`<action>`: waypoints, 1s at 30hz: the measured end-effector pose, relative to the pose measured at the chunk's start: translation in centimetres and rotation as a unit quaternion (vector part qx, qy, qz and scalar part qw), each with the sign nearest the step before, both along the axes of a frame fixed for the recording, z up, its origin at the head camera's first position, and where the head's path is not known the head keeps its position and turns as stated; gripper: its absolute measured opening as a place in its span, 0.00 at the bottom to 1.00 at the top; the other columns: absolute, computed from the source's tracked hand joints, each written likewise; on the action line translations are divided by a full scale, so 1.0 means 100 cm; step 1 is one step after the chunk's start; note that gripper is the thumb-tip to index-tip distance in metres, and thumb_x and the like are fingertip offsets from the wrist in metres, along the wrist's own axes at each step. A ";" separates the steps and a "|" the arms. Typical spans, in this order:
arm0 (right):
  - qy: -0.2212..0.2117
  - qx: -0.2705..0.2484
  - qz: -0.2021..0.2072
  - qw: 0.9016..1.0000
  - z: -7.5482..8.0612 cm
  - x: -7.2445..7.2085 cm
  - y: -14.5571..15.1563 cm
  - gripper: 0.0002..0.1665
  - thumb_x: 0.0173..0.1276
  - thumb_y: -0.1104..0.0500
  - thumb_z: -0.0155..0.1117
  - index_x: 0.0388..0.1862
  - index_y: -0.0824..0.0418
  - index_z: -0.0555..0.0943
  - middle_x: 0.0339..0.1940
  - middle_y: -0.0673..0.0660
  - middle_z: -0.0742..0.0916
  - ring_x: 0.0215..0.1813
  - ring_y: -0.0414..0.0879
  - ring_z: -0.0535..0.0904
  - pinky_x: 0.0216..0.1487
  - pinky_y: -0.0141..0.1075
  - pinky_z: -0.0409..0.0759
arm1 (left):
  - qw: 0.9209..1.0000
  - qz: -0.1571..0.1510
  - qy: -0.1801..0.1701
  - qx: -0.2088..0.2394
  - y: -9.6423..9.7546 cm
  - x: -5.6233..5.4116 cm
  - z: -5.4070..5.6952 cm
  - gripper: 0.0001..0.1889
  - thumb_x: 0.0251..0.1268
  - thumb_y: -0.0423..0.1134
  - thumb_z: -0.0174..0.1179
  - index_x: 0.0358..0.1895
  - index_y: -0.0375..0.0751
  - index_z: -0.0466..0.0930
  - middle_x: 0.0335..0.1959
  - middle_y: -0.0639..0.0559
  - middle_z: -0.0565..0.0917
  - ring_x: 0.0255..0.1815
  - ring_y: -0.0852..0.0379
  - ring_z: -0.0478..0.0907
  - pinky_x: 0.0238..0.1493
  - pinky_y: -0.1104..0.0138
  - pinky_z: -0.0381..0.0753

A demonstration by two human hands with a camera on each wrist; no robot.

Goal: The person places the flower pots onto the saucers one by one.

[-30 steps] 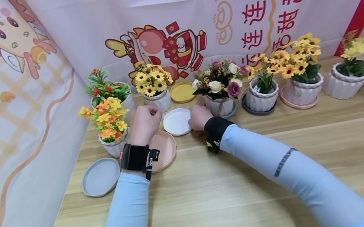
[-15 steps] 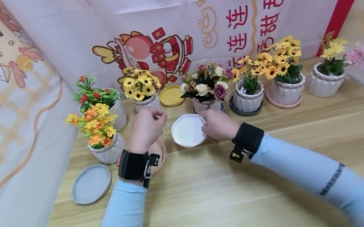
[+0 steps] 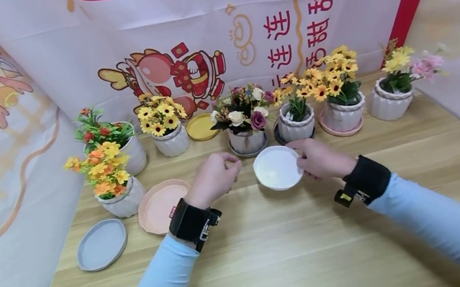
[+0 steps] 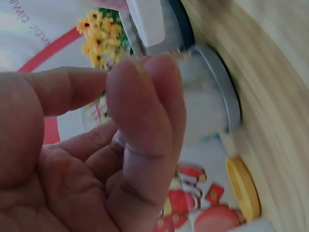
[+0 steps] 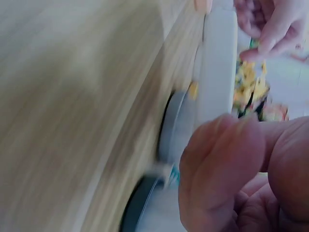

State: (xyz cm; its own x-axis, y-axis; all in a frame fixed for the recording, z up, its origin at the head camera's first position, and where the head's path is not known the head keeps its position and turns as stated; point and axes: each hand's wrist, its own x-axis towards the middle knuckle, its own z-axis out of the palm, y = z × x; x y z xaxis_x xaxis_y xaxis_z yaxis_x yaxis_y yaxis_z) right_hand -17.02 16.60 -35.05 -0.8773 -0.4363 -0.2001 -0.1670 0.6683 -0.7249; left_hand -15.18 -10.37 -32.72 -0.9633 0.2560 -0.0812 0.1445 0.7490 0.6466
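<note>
White saucer [image 3: 277, 168] above table [image 3: 288, 261], just left of my right hand [image 3: 324, 157], which pinches its rim; left hand [image 3: 215, 178] loosely curled, holding nothing. I count seven pots [image 3: 172, 144], six other saucers [image 3: 101, 245].

Soft shadows cross the bright table [image 3: 279, 268]; wrist views blur.

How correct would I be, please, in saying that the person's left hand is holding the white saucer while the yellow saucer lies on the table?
The hand is wrong: the head view shows the right hand holding the white saucer, not the left hand. The yellow saucer does lie on the table.
</note>
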 end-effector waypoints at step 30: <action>-0.038 0.075 -0.057 0.995 -0.025 -0.023 0.133 0.34 0.67 0.72 0.47 0.74 0.74 0.59 0.20 0.58 0.80 0.22 0.47 0.78 0.22 0.39 0.80 | 0.954 -0.027 -0.205 0.219 0.153 -0.057 -0.052 0.18 0.73 0.32 0.52 0.62 0.26 0.73 0.31 0.33 0.86 0.24 0.48 0.84 0.27 0.61 0.87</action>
State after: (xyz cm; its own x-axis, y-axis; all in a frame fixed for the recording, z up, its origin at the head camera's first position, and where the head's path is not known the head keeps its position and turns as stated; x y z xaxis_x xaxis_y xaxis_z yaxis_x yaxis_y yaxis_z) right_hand -19.35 29.91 -37.56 -0.8993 -0.2944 -0.3233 -0.0314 0.7809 -0.6238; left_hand -20.86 4.91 -37.97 -0.8584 0.3996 -0.3217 -0.1564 0.3934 0.9060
